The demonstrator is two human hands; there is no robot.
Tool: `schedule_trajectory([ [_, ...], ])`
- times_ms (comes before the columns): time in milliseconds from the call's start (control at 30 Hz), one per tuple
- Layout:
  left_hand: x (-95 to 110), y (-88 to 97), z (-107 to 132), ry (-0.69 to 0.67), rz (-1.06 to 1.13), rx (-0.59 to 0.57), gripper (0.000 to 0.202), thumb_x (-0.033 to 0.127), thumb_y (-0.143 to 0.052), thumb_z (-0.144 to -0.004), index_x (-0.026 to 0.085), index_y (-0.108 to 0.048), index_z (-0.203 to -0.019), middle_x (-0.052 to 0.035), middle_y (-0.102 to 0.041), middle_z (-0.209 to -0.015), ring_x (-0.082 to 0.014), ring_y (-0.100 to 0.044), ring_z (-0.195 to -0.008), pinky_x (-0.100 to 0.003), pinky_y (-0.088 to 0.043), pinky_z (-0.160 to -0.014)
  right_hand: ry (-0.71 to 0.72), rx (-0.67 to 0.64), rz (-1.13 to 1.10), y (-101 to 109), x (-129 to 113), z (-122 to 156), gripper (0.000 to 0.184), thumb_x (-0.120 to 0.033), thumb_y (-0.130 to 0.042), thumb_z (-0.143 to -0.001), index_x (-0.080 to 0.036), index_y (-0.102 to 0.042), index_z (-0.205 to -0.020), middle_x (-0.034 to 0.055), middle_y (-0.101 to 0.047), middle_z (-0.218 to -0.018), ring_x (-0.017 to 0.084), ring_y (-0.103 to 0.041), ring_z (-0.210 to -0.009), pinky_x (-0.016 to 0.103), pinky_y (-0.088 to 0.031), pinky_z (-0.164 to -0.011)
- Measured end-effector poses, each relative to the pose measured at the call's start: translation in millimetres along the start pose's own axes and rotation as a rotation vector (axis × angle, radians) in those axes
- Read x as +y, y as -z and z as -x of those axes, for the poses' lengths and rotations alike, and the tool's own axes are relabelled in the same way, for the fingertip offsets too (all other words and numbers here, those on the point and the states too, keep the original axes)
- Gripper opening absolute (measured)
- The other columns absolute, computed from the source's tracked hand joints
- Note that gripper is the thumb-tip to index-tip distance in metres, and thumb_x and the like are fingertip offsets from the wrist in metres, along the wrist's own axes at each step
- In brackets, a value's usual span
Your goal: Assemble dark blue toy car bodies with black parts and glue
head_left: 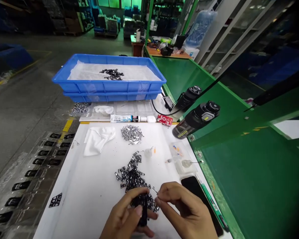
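Black part (144,209): grips it between fingers of the left hand (123,215), long axis near-vertical in view; pinches a metal pin (154,189) in the right hand's (188,209) fingertips, pointing leftward and away, above the worktop (77,205).

On your white table (79,186), you have a central heap of small black parts (132,176), with a mound of small silver parts (132,133) at 12 o'clock. From that heap, a rumpled white cloth (98,141) lies towards 11 and a flat black piece (55,200) between 8 and 9. A phone (198,187) and a green tool (212,200) lie towards 4.
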State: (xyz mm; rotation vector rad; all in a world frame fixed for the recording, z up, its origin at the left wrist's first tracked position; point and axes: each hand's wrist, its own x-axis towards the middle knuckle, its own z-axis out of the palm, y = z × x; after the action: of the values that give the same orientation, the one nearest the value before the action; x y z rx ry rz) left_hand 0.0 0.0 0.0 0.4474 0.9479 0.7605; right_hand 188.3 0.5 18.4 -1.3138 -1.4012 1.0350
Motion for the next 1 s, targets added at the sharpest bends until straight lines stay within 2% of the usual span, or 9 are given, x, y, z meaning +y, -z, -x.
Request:
schedule_trajectory([
  [133, 4.1, -12.7, 1.1, -0.061, -0.128, -0.038, 0.047, 0.057, -0.076, -0.084, 0.026, -0.079, -0.119, -0.0134, -0.062, -0.126, -0.0292, -0.069, -0.102, -0.038, -0.065, -0.079, -0.131, -0.042, -0.049, -7.6, 13.6, 6.7, 0.001, -0.026, -0.069, -0.095, -0.026, -0.068, -0.096, 0.0011, -0.069, -0.093, 0.015, -0.071, -0.077, 0.022, -0.061, -0.07],
  [333, -2.5, -17.3, 3.4, -0.141, -0.185, -0.012, 0.039, 0.052, -0.072, -0.089, 0.029, -0.077, -0.121, -0.0111, -0.06, -0.129, -0.0264, -0.068, -0.101, -0.034, -0.064, -0.077, -0.047, -0.047, 0.077, -5.5, 14.9, 4.3, 0.025, -0.026, -0.064, -0.099, -0.035, -0.069, -0.122, 0.0001, -0.069, -0.095, 0.012, -0.07, -0.082, 0.018, -0.06, -0.075],
  [400, -3.4, -17.0, 2.6, -0.099, -0.124, 0.01, 0.046, 0.049, -0.071, -0.091, 0.029, -0.07, -0.133, -0.0118, -0.062, -0.128, -0.0267, -0.069, -0.1, -0.037, -0.065, -0.076, -0.053, -0.043, 0.078, -7.8, 13.3, 2.7, 0.021, -0.028, -0.064, -0.098, -0.034, -0.073, -0.116, 0.0006, -0.071, -0.097, 0.013, -0.071, -0.085, 0.018, -0.06, -0.077],
  [533, -1.9, -15.5, 0.0, 0.011, 0.051, 0.106, 0.073, 0.047, -0.07, -0.092, 0.029, -0.041, -0.156, -0.0128, -0.067, -0.119, -0.0282, -0.074, -0.09, -0.04, -0.065, -0.066, -0.123, 0.131, 0.023, -9.9, 11.3, 1.5, 0.008, -0.034, -0.074, -0.092, -0.029, -0.075, -0.098, -0.0002, -0.075, -0.087, 0.014, -0.074, -0.078, 0.015, -0.06, -0.07],
  [600, -2.0, -15.5, -1.9, 0.016, 0.066, 0.123, 0.068, 0.047, -0.072, -0.091, 0.023, -0.047, -0.15, -0.0131, -0.068, -0.114, -0.0296, -0.075, -0.09, -0.041, -0.065, -0.065, -0.16, 0.17, 0.005, -10.8, 11.6, 1.7, 0.01, -0.036, -0.075, -0.091, -0.027, -0.075, -0.094, 0.0004, -0.076, -0.085, 0.015, -0.075, -0.077, 0.016, -0.061, -0.071],
  [700, -4.9, -17.0, -4.9, 0.004, 0.051, 0.104, 0.051, 0.049, -0.073, -0.089, 0.018, -0.062, -0.129, -0.0124, -0.07, -0.11, -0.0279, -0.074, -0.088, -0.041, -0.065, -0.068, -0.184, 0.166, -0.008, -16.2, 15.0, 2.4, 0.012, -0.038, -0.074, -0.091, -0.026, -0.076, -0.093, 0.0044, -0.077, -0.102, 0.02, -0.075, -0.094, 0.023, -0.062, -0.081],
  [800, -8.8, -19.9, -6.8, -0.009, 0.055, 0.101, 0.041, 0.048, -0.074, -0.09, 0.02, -0.062, -0.118, -0.0082, -0.072, -0.102, -0.0199, -0.07, -0.078, -0.032, -0.061, -0.063, -0.191, 0.163, -0.029, -26.1, 21.6, 3.3, 0.015, -0.04, -0.073, -0.091, -0.025, -0.075, -0.09, 0.0072, -0.074, -0.111, 0.023, -0.072, -0.102, 0.03, -0.061, -0.088],
  [900, -11.1, -22.7, -7.5, -0.046, 0.071, 0.111, 0.036, 0.045, -0.075, -0.089, 0.021, -0.061, -0.112, -0.0009, -0.069, -0.084, -0.0125, -0.064, -0.067, -0.022, -0.054, -0.058, -0.22, 0.182, -0.067, -35.4, 25.4, 4.7, 0.018, -0.042, -0.072, -0.091, -0.023, -0.073, -0.09, 0.008, -0.072, -0.104, 0.022, -0.07, -0.098, 0.03, -0.059, -0.086],
  [1000, -12.7, -24.3, -8.8, -0.127, -0.034, 0.174, 0.032, 0.046, -0.073, -0.09, 0.02, -0.061, -0.104, 0.0041, -0.062, -0.066, -0.0092, -0.056, -0.058, -0.018, -0.047, -0.053, -0.299, 0.171, -0.147, -41.6, 21.0, 6.4, 0.023, -0.045, -0.073, -0.091, -0.022, -0.069, -0.09, 0.008, -0.07, -0.101, 0.021, -0.069, -0.094, 0.03, -0.059, -0.082],
])
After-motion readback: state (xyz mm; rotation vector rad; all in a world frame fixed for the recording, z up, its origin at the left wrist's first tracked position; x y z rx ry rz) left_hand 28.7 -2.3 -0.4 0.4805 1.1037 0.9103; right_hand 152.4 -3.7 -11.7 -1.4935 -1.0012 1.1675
